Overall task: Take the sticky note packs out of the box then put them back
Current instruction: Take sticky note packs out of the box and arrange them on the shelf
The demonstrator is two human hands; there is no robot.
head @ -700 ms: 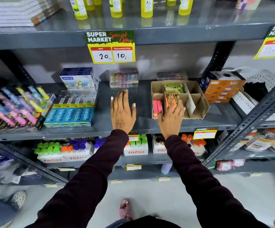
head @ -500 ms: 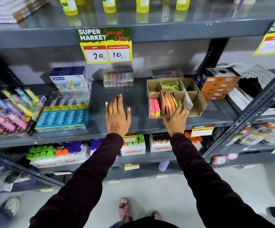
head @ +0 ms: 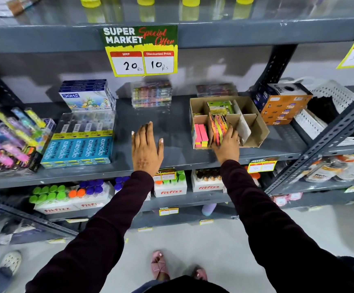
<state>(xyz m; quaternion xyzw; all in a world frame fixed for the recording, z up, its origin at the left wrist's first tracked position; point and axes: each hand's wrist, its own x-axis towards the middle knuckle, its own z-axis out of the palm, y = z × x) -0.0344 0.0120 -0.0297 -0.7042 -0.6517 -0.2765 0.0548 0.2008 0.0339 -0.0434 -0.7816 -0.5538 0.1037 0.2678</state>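
Neon packs [head: 219, 129] are standing on edge in the box's [head: 256, 132] front compartment, and the right hand [head: 226, 144] is closing round them; squeezing the whole bunch together should stop any slipping. Left hand [head: 146, 148] is lying flat and empty on the shelf [head: 171, 123]. Right fingertips are hiding behind the packs, so the pack count is unclear.

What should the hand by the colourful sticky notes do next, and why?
Probably close the right hand around the upright sticky note packs and lift them from the cardboard box. Its fingers already rest against that bunch in the front compartment, while the left hand lies flat and empty on the shelf, where the packs could go.
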